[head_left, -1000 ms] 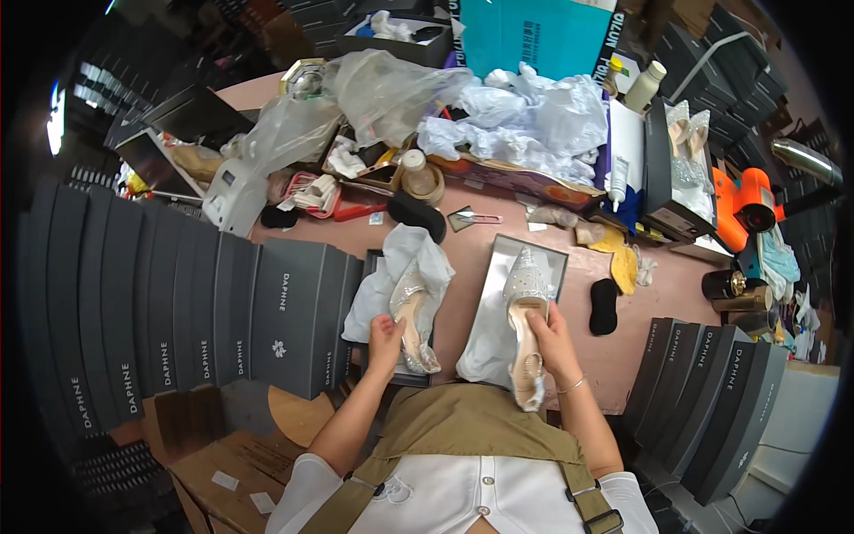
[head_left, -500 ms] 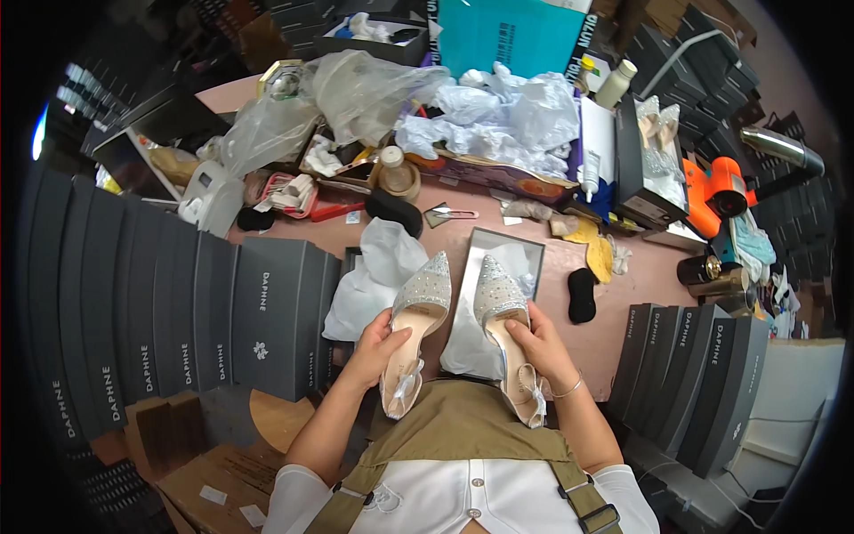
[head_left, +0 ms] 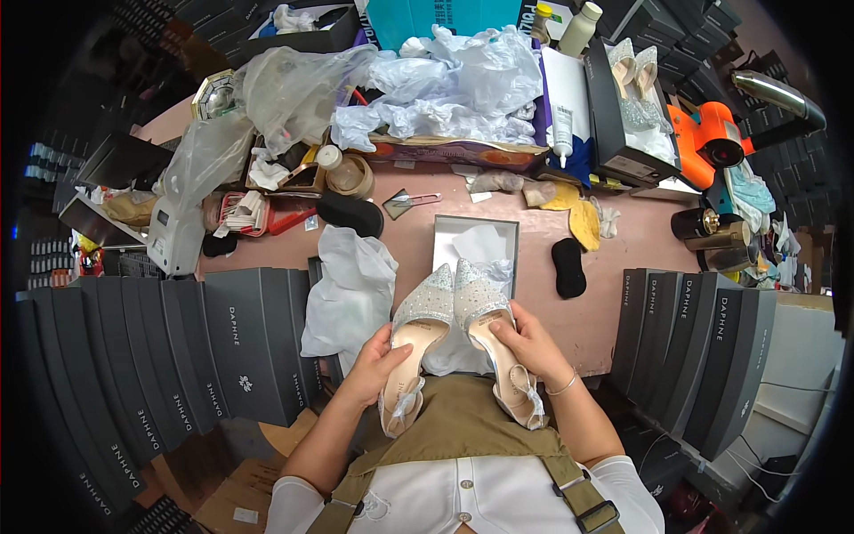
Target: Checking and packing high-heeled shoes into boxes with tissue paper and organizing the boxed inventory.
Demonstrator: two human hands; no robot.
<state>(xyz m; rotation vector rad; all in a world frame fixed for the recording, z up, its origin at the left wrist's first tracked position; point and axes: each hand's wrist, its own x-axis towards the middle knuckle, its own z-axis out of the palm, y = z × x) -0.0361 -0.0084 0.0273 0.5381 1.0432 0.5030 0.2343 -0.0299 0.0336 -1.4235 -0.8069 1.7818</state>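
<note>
I hold a pair of silvery, pointed-toe shoes studded with sparkling stones, soles down and toes pointing away from me. My left hand (head_left: 378, 363) is closed around the left shoe (head_left: 425, 303), thumb on its insole. The right shoe (head_left: 480, 298) is in my right hand (head_left: 529, 343), the thumb likewise pressed inside. Their toes are close together, and a bow-like strap hangs at each heel. Beneath the toes lies an open shoe box (head_left: 514, 233) lined with white tissue, partly hidden by the shoes. Crumpled white tissue paper (head_left: 349, 289) lies left of my hands.
Dark grey shoe boxes stand in rows at left (head_left: 249, 347) and right (head_left: 725, 374). A black pad (head_left: 568, 267) and yellow cloth (head_left: 584, 224) lie on the pink table (head_left: 534, 303). Farther back are a tissue-filled carton (head_left: 445, 153), another shoe box (head_left: 623, 165) and an orange heat-gun-like tool (head_left: 712, 133).
The two shoes have come closer together, their toes now nearly touching. My view has shifted, so the table things appear farther left and higher.
</note>
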